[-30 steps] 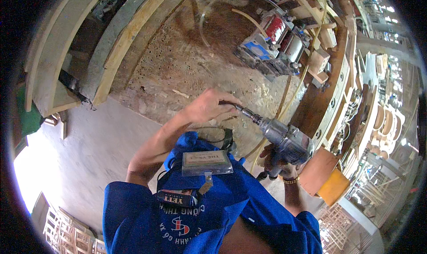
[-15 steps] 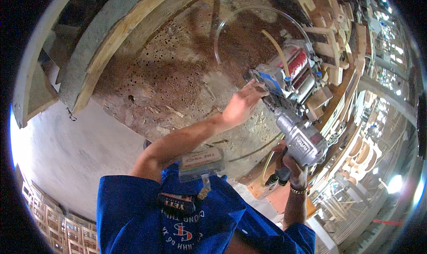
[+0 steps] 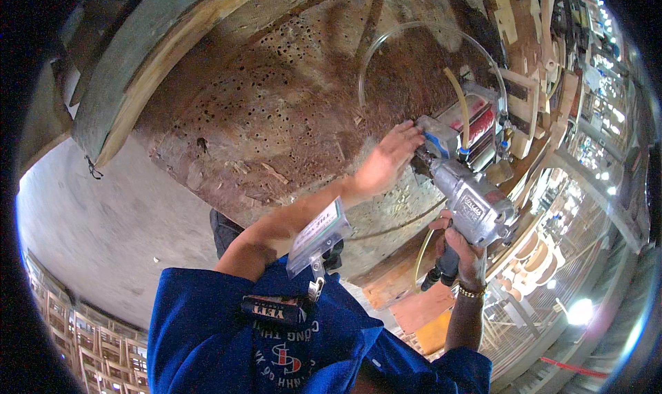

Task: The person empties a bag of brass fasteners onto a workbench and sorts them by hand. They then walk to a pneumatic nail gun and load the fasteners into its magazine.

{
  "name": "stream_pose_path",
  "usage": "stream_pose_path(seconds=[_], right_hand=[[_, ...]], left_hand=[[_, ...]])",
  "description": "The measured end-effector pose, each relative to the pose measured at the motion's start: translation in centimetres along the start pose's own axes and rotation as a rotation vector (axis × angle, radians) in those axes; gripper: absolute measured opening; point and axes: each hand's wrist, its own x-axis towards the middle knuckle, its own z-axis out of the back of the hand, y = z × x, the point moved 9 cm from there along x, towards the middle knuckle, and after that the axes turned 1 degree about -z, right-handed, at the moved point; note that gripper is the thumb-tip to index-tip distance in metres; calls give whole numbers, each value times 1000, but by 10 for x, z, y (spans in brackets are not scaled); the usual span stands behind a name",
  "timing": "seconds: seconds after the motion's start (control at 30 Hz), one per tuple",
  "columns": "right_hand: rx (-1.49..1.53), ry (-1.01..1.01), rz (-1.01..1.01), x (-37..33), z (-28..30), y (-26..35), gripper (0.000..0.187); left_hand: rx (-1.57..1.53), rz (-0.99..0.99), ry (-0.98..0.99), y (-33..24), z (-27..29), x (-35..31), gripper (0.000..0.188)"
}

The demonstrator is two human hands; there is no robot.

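My right hand (image 3: 466, 253) grips the dark handle of a silver air drill (image 3: 476, 202). The tool's nose points up and left toward a metal clamping device (image 3: 438, 136) with a blue part and red-marked cylinders. My left hand (image 3: 392, 158) reaches across to the near end of this device, close to the drill's tip. Its fingers are stretched out and touch the device's edge; they look slightly blurred. What lies under the fingertips is hidden. A worn brown wooden bench top (image 3: 255, 118), pitted with many small holes, spreads to the left of the device.
A clear hose (image 3: 424, 25) loops above the device, and a yellowish tube (image 3: 455, 94) enters it. Wood pieces (image 3: 520, 97) stand along the right. A curved wooden part (image 3: 155, 70) lies at upper left. Wood chips (image 3: 274, 173) lie on the bench top.
My left hand has shifted from the drill's tip to the device's edge, its fingers straighter. The drill stays in my right hand. The whole view has shifted, and my clipped badge has swung.
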Motion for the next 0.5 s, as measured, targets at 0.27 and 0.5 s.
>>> stream_pose_path(seconds=[0.27, 0.5], right_hand=[[-285, -163, 87, 2, 34, -29, 30], [44, -48, -15, 8, 36, -44, 33]], left_hand=[[-255, -234, 253, -123, -11, 55, 94], [-237, -191, 166, -114, -14, 61, 88]])
